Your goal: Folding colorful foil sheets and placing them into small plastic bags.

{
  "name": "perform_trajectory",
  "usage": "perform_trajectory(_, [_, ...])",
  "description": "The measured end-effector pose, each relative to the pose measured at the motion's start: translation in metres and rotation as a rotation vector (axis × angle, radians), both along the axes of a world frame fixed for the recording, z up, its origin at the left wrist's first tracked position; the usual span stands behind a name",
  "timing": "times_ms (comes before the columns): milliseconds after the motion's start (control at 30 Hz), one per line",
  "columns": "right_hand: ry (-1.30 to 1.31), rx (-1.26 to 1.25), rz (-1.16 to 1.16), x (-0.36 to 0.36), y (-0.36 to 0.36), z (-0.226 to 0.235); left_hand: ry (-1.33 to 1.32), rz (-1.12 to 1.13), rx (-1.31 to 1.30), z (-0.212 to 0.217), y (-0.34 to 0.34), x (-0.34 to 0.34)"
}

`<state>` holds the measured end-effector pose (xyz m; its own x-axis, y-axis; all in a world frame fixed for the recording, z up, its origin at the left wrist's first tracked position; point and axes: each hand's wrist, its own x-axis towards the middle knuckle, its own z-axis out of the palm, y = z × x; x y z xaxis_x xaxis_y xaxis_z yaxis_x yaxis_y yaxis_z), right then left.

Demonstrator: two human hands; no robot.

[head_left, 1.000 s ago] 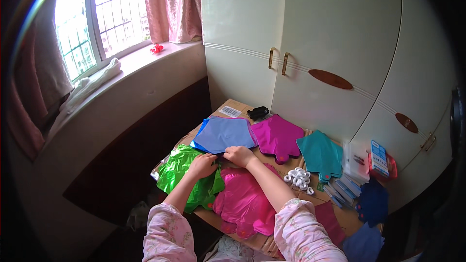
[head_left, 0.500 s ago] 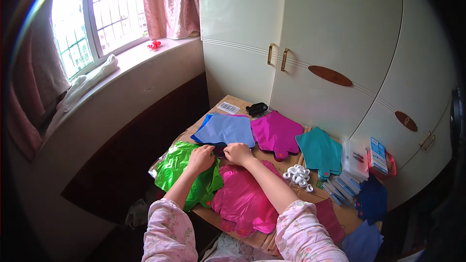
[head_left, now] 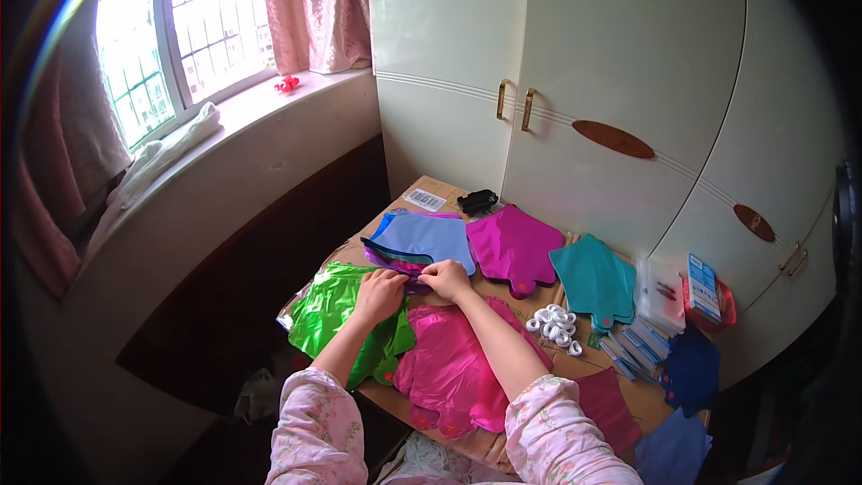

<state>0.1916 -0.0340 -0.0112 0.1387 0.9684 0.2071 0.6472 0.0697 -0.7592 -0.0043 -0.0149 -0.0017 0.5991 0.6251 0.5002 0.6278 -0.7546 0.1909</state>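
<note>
Both of my hands are at the near edge of a stack of flat foil pieces (head_left: 420, 239), pale blue on top, with purple, dark and bright blue layers fanned out at the near left. My left hand (head_left: 383, 294) has its fingers curled on the purple edge (head_left: 415, 283). Close beside it, my right hand (head_left: 447, 280) pinches the same edge; its fingertips are partly hidden. Under my left forearm lies a shiny green foil piece (head_left: 337, 310). A crinkled pink foil pile (head_left: 453, 364) spreads between and under my forearms.
A cardboard surface (head_left: 426, 187) carries everything. Magenta (head_left: 514, 242) and teal (head_left: 593, 278) foil stacks lie to the right, near several small white rings (head_left: 554, 325). Further right are a clear box (head_left: 660, 296), a red container (head_left: 725, 319) and dark blue foil (head_left: 690, 368). A black object (head_left: 477, 202) lies by the cupboard (head_left: 620, 54).
The near left edge of the blue stack has lifted and fanned, showing purple and dark layers. My left hand has shifted slightly right, and both hands stay close together.
</note>
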Motion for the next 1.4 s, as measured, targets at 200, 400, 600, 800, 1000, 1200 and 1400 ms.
perform_trajectory(200, [0.069,0.003,-0.012,0.001,0.0,-0.002,0.226,0.235,-0.109,0.012,0.002,0.008])
perform_trajectory(400, [0.16,-0.006,-0.043,0.0,0.003,-0.001,0.323,0.464,-0.277,0.015,0.039,0.005])
perform_trajectory(600, [0.112,0.02,-0.056,0.0,0.002,-0.005,0.382,0.629,-0.391,0.031,0.044,0.01])
perform_trajectory(800, [0.066,-0.002,-0.055,0.002,0.004,-0.009,0.363,0.602,-0.484,0.024,0.049,0.014])
perform_trajectory(1000, [-0.095,0.042,-0.056,-0.008,0.006,-0.005,0.342,0.588,-0.502,0.018,0.051,0.009])
perform_trajectory(1200, [0.35,0.189,-0.28,0.006,0.026,-0.025,0.341,0.565,-0.509,0.024,0.046,0.012])
perform_trajectory(1400, [0.463,0.439,-0.468,0.065,0.044,0.028,0.353,0.557,-0.511,0.021,0.048,0.006])
